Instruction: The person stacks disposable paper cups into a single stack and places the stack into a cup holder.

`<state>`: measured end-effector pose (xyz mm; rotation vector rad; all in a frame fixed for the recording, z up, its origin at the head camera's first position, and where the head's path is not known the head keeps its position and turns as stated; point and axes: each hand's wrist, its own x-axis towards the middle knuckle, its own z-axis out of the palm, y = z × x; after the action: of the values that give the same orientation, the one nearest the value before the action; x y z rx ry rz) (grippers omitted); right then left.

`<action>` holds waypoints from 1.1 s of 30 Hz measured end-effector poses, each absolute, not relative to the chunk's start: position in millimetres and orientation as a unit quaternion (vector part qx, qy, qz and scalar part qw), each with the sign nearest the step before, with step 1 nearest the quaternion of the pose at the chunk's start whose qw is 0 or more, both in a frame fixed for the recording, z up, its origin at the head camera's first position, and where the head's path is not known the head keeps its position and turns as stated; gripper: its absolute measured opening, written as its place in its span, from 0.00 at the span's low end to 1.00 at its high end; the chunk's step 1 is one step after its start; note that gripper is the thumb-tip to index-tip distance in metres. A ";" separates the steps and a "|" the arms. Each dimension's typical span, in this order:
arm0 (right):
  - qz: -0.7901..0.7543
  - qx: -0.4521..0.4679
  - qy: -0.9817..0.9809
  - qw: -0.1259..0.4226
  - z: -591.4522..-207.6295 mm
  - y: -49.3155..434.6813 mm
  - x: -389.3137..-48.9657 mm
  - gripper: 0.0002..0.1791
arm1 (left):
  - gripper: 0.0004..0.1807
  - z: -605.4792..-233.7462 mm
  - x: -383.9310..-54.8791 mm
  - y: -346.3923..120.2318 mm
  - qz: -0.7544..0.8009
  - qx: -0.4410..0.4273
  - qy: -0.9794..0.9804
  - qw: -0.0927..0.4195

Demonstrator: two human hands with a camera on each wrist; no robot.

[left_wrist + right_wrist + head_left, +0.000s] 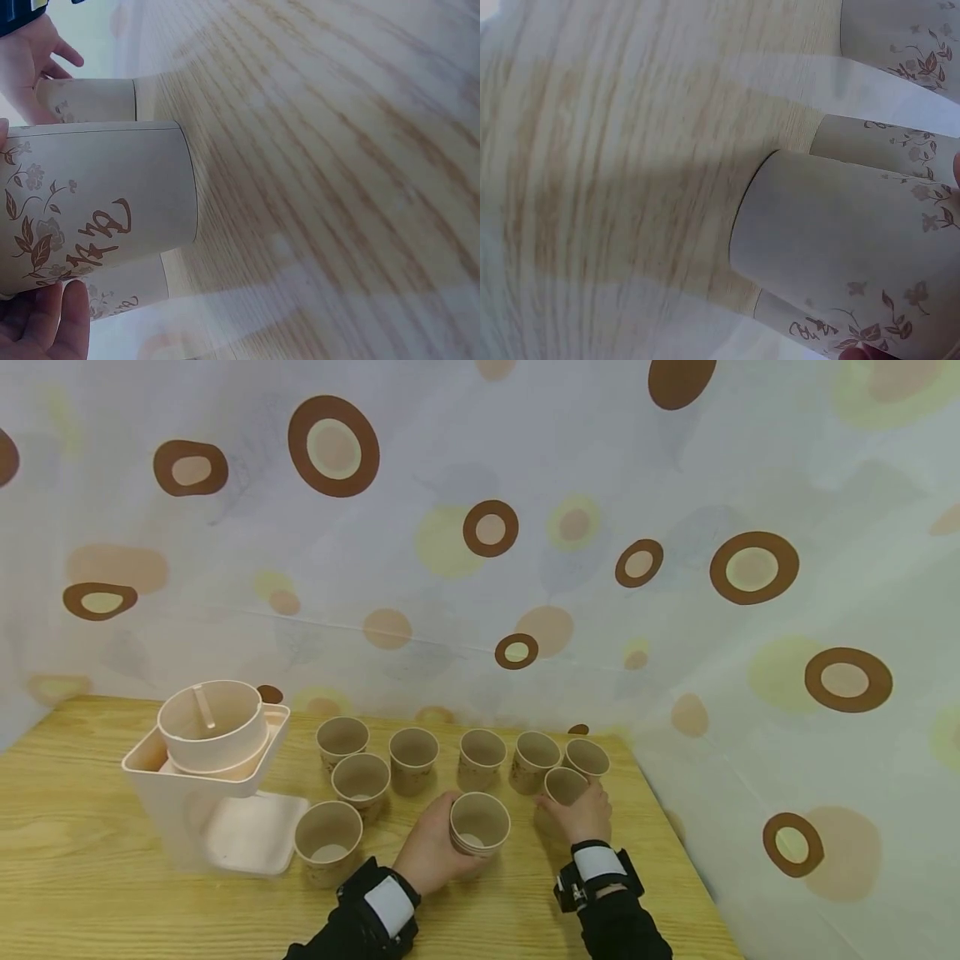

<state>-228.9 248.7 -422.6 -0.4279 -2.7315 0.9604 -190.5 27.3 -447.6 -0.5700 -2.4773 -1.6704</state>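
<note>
In the head view my left hand (433, 850) grips a small stack of nested paper cups (480, 818) from its left side, near the middle of the table. Seen from the left wrist, the floral-printed side of the lowest cup (105, 202) stands close over the wood, with curled fingers (71, 322) at its upper part. Farther right, my right hand (581, 814) holds a single paper cup (566, 787) near its rim. The right wrist view shows that cup's side (832, 240) and a fingertip (862, 352) on it. Both cups stand upright.
Behind the hands a row of paper cups runs along the wall, including a cup (414, 760) and a cup (587, 758). Another cup (328, 843) stands left of my left hand. A white plastic holder (180, 810) with a round container stands at the left.
</note>
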 end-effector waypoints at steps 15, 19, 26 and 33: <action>0.388 -0.104 -0.909 0.111 -407.7 245.1 -210.1 0.46 | 0.36 -445.9 -190.3 26.6 -0.544 -0.186 -0.817 0.054; 0.392 -0.091 -0.907 0.121 -402.0 241.2 -206.9 0.45 | 0.36 -446.0 -190.2 26.8 -0.541 -0.188 -0.818 0.054; 0.391 -0.074 -0.909 0.128 -390.5 234.0 -199.6 0.44 | 0.37 -445.5 -188.8 27.4 -0.543 -0.189 -0.817 0.043; 0.392 -0.045 -0.908 0.141 -380.6 227.7 -194.5 0.44 | 0.38 -447.1 -190.0 26.9 -0.543 -0.184 -0.818 0.036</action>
<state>-194.5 227.7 -380.6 -0.1299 -2.6223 1.1324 -190.0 26.9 -447.1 -0.5659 -2.5133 -1.6694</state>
